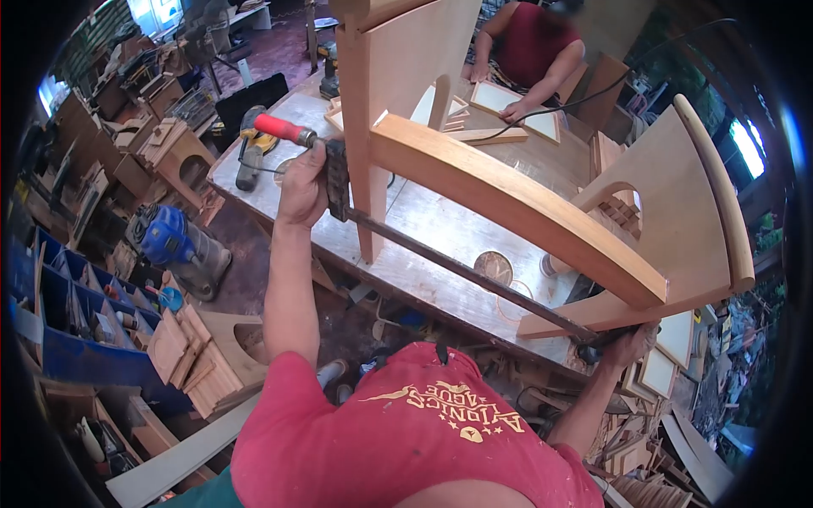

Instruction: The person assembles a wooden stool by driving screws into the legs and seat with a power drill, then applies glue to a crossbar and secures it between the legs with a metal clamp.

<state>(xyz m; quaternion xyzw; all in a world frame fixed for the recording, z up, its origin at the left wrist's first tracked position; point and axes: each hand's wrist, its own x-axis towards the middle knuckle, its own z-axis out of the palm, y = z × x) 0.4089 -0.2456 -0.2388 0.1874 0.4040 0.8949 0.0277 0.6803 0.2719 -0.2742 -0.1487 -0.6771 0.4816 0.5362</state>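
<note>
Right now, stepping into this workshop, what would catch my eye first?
The big curved wooden rail joining two arched panels on the workbench stands out in the middle. The left hand grips a long bar clamp near its red handle; the right hand holds its far end. Across the bench, another person handles small frames.

Bright daylight, heavy fisheye, dark vignette

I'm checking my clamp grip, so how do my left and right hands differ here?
Left hand is raised, wrapped around the bar clamp beside its red handle; right hand sits low at the bench edge. Left hand shows fully; right hand is partly tucked beneath the wooden panel. Both hold that same clamp.
</note>
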